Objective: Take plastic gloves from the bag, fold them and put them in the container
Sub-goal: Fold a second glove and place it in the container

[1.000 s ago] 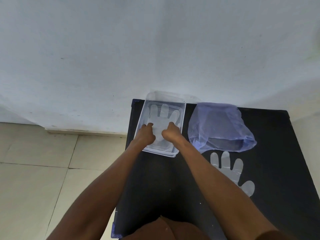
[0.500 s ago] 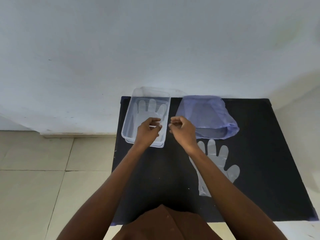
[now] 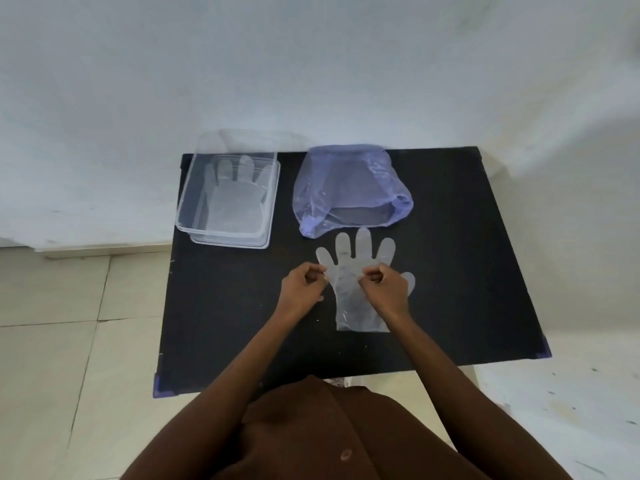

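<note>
A clear plastic container (image 3: 223, 238) stands at the far left of the black table (image 3: 467, 271), with a transparent glove (image 3: 235, 199) lying flat inside it. A crumpled bluish plastic bag (image 3: 349, 181) sits to its right, mouth towards me. Just in front of the bag a second transparent glove (image 3: 349, 299) lies flat, fingers pointing away. My left hand (image 3: 301, 291) is curled at this glove's left edge. My right hand (image 3: 386, 289) is curled over its palm, hiding part of the thumb side. Whether either hand pinches the film is unclear.
The table stands against a pale wall, with tiled floor to the left. Its near edge is just in front of my brown shirt (image 3: 329, 434). The container overhangs the table's far left corner slightly.
Both hands left the container, where they had pressed a glove down. They moved right and towards me, and are now at the glove lying in front of the bag. The view tilted down.
</note>
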The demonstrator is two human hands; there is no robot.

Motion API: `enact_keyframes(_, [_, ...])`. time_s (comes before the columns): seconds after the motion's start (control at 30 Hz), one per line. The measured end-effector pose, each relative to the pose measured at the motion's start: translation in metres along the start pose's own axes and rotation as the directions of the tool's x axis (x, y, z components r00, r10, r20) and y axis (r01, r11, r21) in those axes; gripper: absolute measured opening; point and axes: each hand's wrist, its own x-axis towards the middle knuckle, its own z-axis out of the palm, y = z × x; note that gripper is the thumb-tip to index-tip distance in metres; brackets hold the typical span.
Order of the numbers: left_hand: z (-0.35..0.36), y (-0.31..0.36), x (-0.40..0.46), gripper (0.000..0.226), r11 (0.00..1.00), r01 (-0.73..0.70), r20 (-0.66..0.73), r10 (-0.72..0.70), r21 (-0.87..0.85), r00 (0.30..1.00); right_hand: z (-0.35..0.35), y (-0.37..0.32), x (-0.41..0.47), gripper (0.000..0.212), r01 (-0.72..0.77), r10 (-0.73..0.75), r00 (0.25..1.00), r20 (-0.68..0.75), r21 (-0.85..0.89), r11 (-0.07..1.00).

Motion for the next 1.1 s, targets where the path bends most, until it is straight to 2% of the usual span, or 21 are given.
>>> enact_keyframes(0.1, [0.023, -0.014, -0.005, 0.018, 0.989, 0.038, 0.004, -0.039, 0.144, 0.999, -0.011, 0.03, -0.004, 0.022, -0.105, 0.104, 0.994, -0.011, -0.061, 0.993])
enact_keyframes(0.2, [0.04, -0.025, -0.006, 0.02, 0.961, 0.061, -0.003, -0.063, 0.268, 0.998, -0.017, 0.053, -0.009, 0.017, -0.171, 0.167, 0.985, -0.039, -0.126, 0.977])
enact_keyframes(0.3, [0.054, -0.029, -0.008, 0.026, 0.935, 0.044, -0.016, -0.04, 0.353, 0.999, -0.02, 0.072, -0.011, 0.017, -0.157, 0.153, 0.988, -0.033, -0.232, 0.96])
enact_keyframes(0.4, [0.065, -0.03, -0.011, 0.028, 0.901, 0.014, 0.001, -0.016, 0.434, 1.0, -0.02, 0.079, -0.01, 0.02, -0.151, 0.149, 0.988, -0.027, -0.253, 0.956])
enact_keyframes(0.5, [0.074, -0.032, -0.012, 0.023, 0.895, 0.029, -0.016, -0.024, 0.445, 1.0, -0.021, 0.076, -0.005, 0.024, -0.152, 0.159, 0.987, 0.01, -0.239, 0.959])
enact_keyframes(0.6, [0.08, -0.035, -0.01, 0.023, 0.917, 0.066, -0.039, -0.055, 0.392, 0.998, -0.021, 0.079, 0.001, 0.021, -0.192, 0.197, 0.98, 0.017, -0.155, 0.969])
enact_keyframes(0.7, [0.082, -0.035, -0.007, 0.031, 0.957, 0.155, -0.07, -0.142, 0.245, 0.987, -0.022, 0.083, 0.007, 0.02, -0.248, 0.247, 0.969, 0.031, 0.015, 0.969])
enact_keyframes(0.8, [0.084, -0.035, -0.004, 0.025, 0.95, 0.296, -0.116, -0.307, -0.1, 0.945, -0.029, 0.082, 0.01, 0.022, -0.335, 0.329, 0.942, 0.067, 0.234, 0.913])
enact_keyframes(0.87, [0.085, -0.035, -0.005, 0.021, 0.874, 0.328, -0.093, -0.383, -0.358, 0.919, -0.033, 0.079, 0.012, 0.023, -0.395, 0.369, 0.918, 0.145, 0.406, 0.824])
enact_keyframes(0.93, [0.083, -0.034, -0.005, 0.03, 0.79, 0.313, -0.068, -0.407, -0.527, 0.911, -0.036, 0.076, 0.014, 0.029, -0.423, 0.371, 0.906, 0.205, 0.504, 0.753])
enact_keyframes(1.0, [0.078, -0.028, -0.007, 0.037, 0.713, 0.301, -0.017, -0.401, -0.633, 0.916, -0.036, 0.075, 0.015, 0.039, -0.438, 0.374, 0.898, 0.23, 0.541, 0.718])
enact_keyframes(1.1, [0.075, -0.018, -0.01, 0.043, 0.64, 0.32, 0.072, -0.383, -0.699, 0.921, -0.035, 0.073, 0.014, 0.054, -0.449, 0.35, 0.893, 0.282, 0.609, 0.654])
